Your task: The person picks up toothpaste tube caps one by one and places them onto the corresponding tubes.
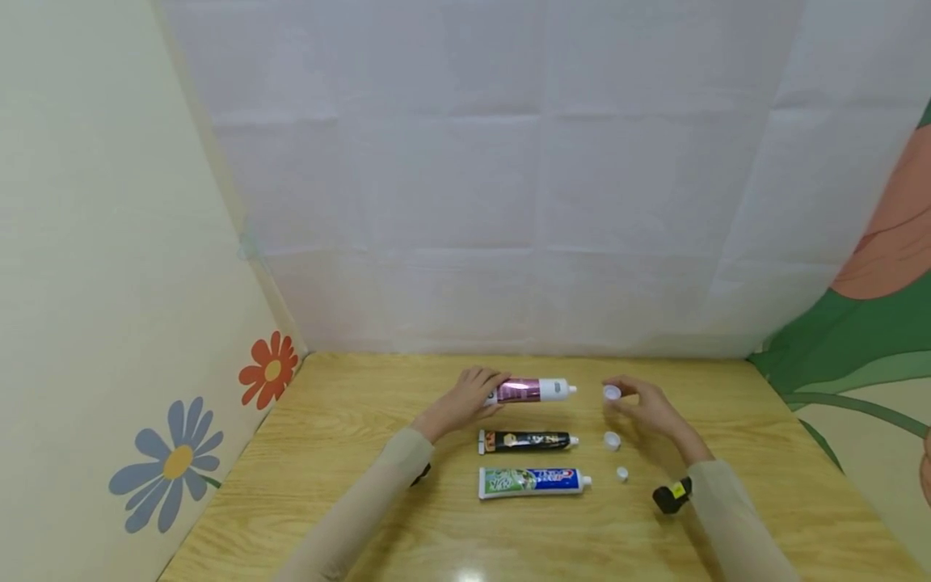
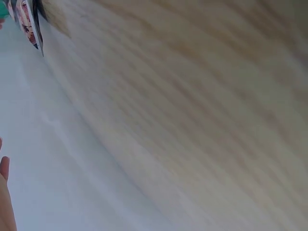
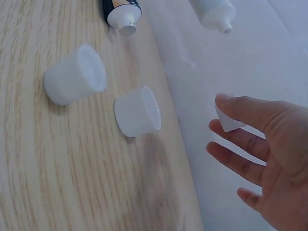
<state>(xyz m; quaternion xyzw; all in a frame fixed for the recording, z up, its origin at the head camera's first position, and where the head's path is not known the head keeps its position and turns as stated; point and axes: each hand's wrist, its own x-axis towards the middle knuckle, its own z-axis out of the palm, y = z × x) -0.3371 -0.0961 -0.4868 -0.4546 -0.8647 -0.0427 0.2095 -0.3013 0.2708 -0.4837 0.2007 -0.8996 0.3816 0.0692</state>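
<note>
My left hand (image 1: 469, 396) grips the tail end of a purple and white toothpaste tube (image 1: 520, 390), its bare nozzle facing right. Between thumb and forefinger, my right hand (image 1: 647, 406) pinches a white cap (image 3: 230, 119), a short way right of that nozzle. Closer to me lie a black toothpaste tube (image 1: 531, 441) and a green and blue toothpaste tube (image 1: 534, 482), both uncapped. To their right sit a larger white cap (image 1: 612, 441) and a smaller white cap (image 1: 622, 474). The left wrist view catches only a sliver of the left hand (image 2: 6, 197).
The wooden table (image 1: 364, 404) meets a white sheet (image 1: 465, 202) at its back edge. A flower-painted wall (image 1: 174, 461) borders the left side, and another painted wall (image 1: 865, 364) borders the right.
</note>
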